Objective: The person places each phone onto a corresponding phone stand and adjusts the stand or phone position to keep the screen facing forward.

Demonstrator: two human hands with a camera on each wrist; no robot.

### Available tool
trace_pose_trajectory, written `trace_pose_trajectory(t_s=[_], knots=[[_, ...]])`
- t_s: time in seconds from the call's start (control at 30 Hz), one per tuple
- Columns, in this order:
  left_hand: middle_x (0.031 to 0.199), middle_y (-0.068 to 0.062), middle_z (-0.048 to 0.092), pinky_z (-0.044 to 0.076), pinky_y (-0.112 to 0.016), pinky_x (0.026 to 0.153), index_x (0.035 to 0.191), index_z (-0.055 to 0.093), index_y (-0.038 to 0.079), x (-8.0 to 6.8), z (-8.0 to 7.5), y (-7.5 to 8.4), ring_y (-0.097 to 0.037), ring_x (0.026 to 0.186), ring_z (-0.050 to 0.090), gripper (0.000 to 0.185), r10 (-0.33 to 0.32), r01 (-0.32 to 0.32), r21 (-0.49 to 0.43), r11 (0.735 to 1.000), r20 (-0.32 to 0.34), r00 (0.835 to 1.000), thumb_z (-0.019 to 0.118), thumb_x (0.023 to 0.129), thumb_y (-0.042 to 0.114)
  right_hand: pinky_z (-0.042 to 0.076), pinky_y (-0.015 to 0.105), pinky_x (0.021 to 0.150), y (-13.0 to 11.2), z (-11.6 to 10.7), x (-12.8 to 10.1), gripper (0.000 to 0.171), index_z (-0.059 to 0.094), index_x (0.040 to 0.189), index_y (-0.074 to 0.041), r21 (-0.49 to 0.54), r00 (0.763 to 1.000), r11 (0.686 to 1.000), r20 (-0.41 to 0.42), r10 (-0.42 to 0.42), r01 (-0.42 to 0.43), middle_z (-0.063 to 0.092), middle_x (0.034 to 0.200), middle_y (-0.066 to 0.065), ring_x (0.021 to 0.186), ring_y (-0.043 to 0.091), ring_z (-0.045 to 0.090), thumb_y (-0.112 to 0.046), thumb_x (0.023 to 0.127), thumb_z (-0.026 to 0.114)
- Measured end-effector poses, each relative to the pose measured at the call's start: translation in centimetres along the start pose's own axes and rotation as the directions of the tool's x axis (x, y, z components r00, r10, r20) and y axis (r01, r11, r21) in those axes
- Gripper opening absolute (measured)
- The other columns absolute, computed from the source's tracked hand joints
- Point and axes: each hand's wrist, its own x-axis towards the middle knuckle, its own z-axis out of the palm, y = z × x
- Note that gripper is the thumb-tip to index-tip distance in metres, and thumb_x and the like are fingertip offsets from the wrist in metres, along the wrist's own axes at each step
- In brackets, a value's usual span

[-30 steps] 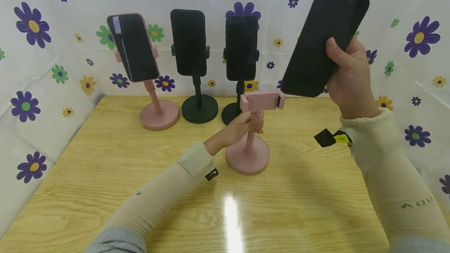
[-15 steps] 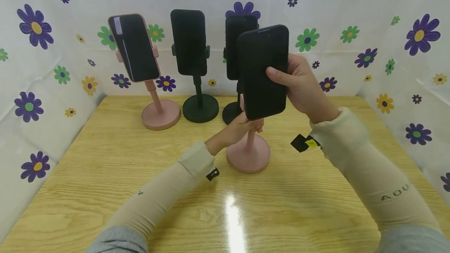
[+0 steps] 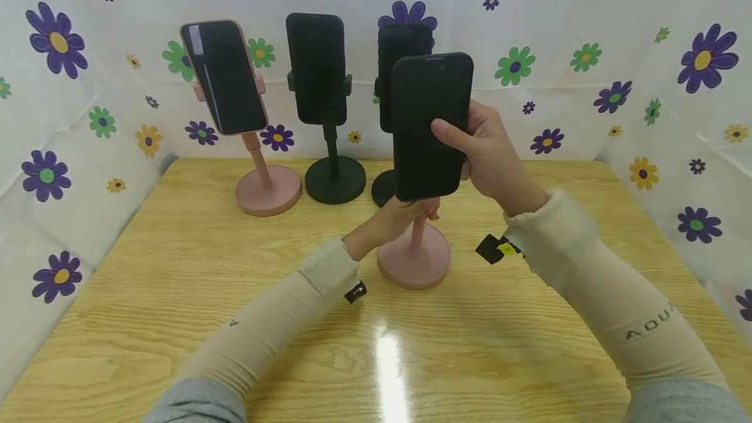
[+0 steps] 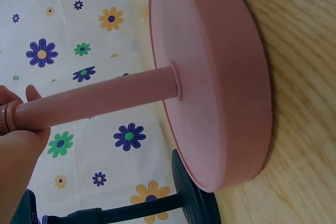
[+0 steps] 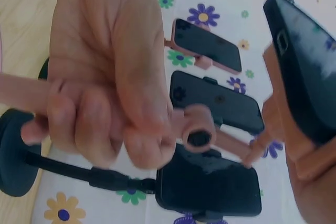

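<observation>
My left hand (image 3: pixel 390 222) grips the upper pole of a pink phone stand (image 3: pixel 414 261), whose round base stands on the table. The left wrist view shows the fingers wrapped round the pole (image 4: pixel 100 95) near its collar. A black smartphone (image 3: pixel 425 165) is held nearly upright by my right hand (image 3: pixel 496 156), thumb across its screen side and fingers behind. It hides the stand's clamp in the head view. From the right wrist, the pink clamp (image 5: pixel 231 142) shows close behind the phone (image 5: pixel 310 72), left of it in that view.
Behind stand three phone stands holding phones: a pink one (image 3: pixel 267 189) at left, a dark green one (image 3: pixel 335 180), and a black one (image 3: pixel 383 189) partly hidden by the held phone. A white flower-print cloth (image 3: pixel 546 64) walls the wooden table (image 3: pixel 194 266) at back and sides.
My right hand has brought the phone left and down from the upper right to in front of the pink stand's clamp, turning it more upright. The left hand keeps its grip in place.
</observation>
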Motion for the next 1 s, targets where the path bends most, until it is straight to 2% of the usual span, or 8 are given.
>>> trace_pose_trajectory(t_s=[0.07, 0.23, 0.37, 0.5, 0.6, 0.73, 0.83, 1.0], knots=[[0.075, 0.000, 0.042, 0.043, -0.022, 0.074, 0.079, 0.042, 0.002, 0.1, 0.3, -0.1, -0.018, 0.075, 0.045, 0.030, 0.022, -0.021, 0.023, 0.999, -0.033, 0.999, 0.038, 0.102, 0.021, 0.057, 0.036, 0.069, 0.0, 0.5, -0.1, 0.025, 0.058, 0.115, -0.012, -0.005, 0.999, 1.000, -0.042, 0.000, 0.000, 0.069, 0.102, -0.003, 0.090, 0.016, 0.070, -0.002, 0.094, 0.052], [0.078, -0.005, 0.043, 0.036, -0.021, 0.066, 0.080, 0.044, 0.001, -0.2, 1.0, -0.1, -0.031, 0.072, 0.041, 0.056, 0.066, -0.051, 0.130, 0.990, -0.117, 0.991, 0.036, 0.086, 0.056, 0.057, 0.039, 0.074, 0.1, 1.7, -0.4, 0.031, 0.053, 0.123, -0.002, -0.056, 0.990, 0.998, -0.140, -0.027, 0.019, 0.068, 0.105, -0.005, 0.094, 0.015, 0.069, 0.001, 0.093, 0.052], [0.079, -0.008, 0.044, 0.035, -0.021, 0.060, 0.083, 0.044, 0.001, -0.5, 1.7, 0.1, -0.032, 0.067, 0.041, 0.038, 0.055, -0.021, 0.168, 0.986, -0.201, 0.978, 0.038, 0.098, 0.035, 0.056, 0.037, 0.076, 0.2, 2.3, -0.4, 0.032, 0.050, 0.125, 0.004, -0.089, 0.981, 0.994, -0.178, -0.076, 0.060, 0.068, 0.104, -0.007, 0.093, 0.013, 0.069, 0.003, 0.092, 0.051], [0.078, -0.006, 0.046, 0.034, -0.021, 0.060, 0.086, 0.044, 0.004, -0.5, 2.4, 0.3, -0.021, 0.067, 0.042, 0.019, -0.024, 0.086, 0.194, 0.977, -0.301, 0.953, 0.039, 0.102, 0.013, 0.056, 0.036, 0.076, 0.4, 2.4, -0.4, 0.031, 0.052, 0.123, 0.004, -0.104, 0.973, 0.991, -0.204, -0.109, 0.089, 0.068, 0.103, -0.008, 0.092, 0.012, 0.070, 0.001, 0.093, 0.052], [0.080, -0.007, 0.048, 0.036, -0.021, 0.066, 0.087, 0.045, 0.005, -0.5, 2.9, 0.3, -0.019, 0.074, 0.047, 0.018, -0.070, 0.151, 0.204, 0.967, -0.358, 0.931, 0.039, 0.102, 0.015, 0.057, 0.035, 0.075, 0.4, 2.3, -0.4, 0.028, 0.054, 0.121, 0.001, -0.097, 0.970, 0.990, -0.213, -0.121, 0.102, 0.069, 0.102, -0.008, 0.090, 0.012, 0.070, 0.000, 0.093, 0.052], [0.083, -0.012, 0.050, 0.038, -0.022, 0.071, 0.095, 0.047, 0.002, -0.6, 3.5, 0.4, -0.027, 0.081, 0.051, 0.015, -0.060, 0.149, 0.196, 0.969, -0.400, 0.915, 0.040, 0.101, 0.014, 0.057, 0.034, 0.074, 0.5, 2.1, -0.5, 0.025, 0.056, 0.117, -0.003, -0.082, 0.969, 0.990, -0.211, -0.129, 0.114, 0.070, 0.100, -0.007, 0.089, 0.013, 0.070, 0.000, 0.092, 0.052], [0.084, -0.013, 0.051, 0.038, -0.022, 0.069, 0.098, 0.047, 0.001, -0.6, 3.9, 0.6, -0.024, 0.078, 0.049, 0.015, -0.061, 0.161, 0.202, 0.966, -0.427, 0.902, 0.040, 0.102, 0.014, 0.057, 0.034, 0.074, 0.6, 2.1, -0.6, 0.024, 0.057, 0.116, -0.003, -0.082, 0.968, 0.989, -0.213, -0.135, 0.120, 0.070, 0.100, -0.007, 0.089, 0.013, 0.070, -0.001, 0.092, 0.054], [0.082, -0.013, 0.050, 0.038, -0.021, 0.067, 0.098, 0.046, 0.002, -0.4, 3.9, 1.0, -0.018, 0.075, 0.047, 0.017, -0.068, 0.181, 0.225, 0.957, -0.433, 0.899, 0.039, 0.102, 0.017, 0.057, 0.037, 0.074, 0.8, 1.6, -0.2, 0.025, 0.058, 0.117, -0.004, -0.044, 0.974, 0.991, -0.181, -0.136, 0.130, 0.069, 0.103, -0.003, 0.091, 0.016, 0.070, -0.005, 0.092, 0.057]])
